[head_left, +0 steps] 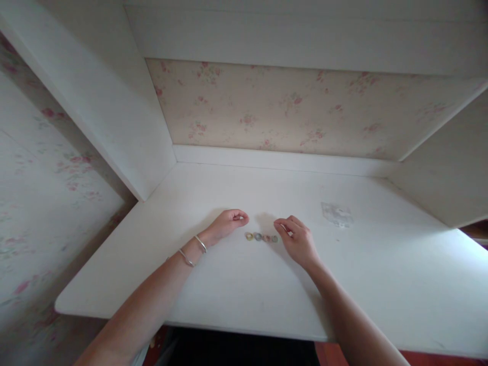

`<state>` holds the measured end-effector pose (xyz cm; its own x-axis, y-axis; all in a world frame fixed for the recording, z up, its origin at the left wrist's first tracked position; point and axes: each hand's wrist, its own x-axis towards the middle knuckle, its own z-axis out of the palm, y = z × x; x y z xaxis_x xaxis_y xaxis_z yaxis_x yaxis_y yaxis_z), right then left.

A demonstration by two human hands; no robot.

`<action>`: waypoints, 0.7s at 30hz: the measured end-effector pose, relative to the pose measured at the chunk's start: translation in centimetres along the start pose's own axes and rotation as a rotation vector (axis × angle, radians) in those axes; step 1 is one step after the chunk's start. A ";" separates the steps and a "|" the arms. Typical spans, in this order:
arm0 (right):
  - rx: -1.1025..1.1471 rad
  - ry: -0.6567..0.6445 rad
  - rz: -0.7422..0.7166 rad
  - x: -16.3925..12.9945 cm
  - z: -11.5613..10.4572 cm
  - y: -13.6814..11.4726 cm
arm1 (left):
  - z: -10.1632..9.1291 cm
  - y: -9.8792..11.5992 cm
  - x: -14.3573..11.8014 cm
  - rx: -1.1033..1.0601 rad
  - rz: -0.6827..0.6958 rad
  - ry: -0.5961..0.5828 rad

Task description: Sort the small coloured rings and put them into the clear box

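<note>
**Tiny rings lined up on a white desk, both hands hovering close**

While the floral wallpaper (57,203) fills the far left, the person's left forearm comes in over the desk (213,284) with two thin silver bangles (192,250) on the wrist. That left hand (225,224) rests on the surface with its fingers curled in loosely, thumb and fingertip meeting, though whether anything tiny sits between them can't be made out. Just right of it sits the row of small coloured rings (261,237), four or so, touching one another in a short straight line. The right hand (297,239) sits at the row's right end, fingers bent and drawn together, tips touching or just beside the last ring; it looks like it's pinching or nudging that one, but it's too small to say for sure. Further right, well apart, a crumpled clear plastic baggie (337,214) lies flat.

Looks like the lining-up stage. Whatever follows would call for a really light fingertip pinch, since these things are tiny and would scoot easily on that smooth top.
</note>
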<state>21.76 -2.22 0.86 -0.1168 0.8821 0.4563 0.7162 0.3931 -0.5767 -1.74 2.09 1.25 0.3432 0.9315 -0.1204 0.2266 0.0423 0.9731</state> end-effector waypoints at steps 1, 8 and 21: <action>-0.011 0.025 0.028 0.1 -0.2 0.3 | 0.0 0.0 0.0 -0.002 0.000 0.001; -0.038 0.034 0.123 0.5 -0.4 1.6 | 0.0 0.2 -0.2 -0.001 0.004 0.003; -0.109 0.065 0.214 1.1 -0.5 3.6 | -0.1 0.1 -0.1 -0.022 0.011 -0.008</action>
<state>24.54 0.06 -0.41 0.0876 0.9224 0.3761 0.7905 0.1654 -0.5897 -1.85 2.05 1.39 0.3532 0.9289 -0.1116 0.2028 0.0404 0.9784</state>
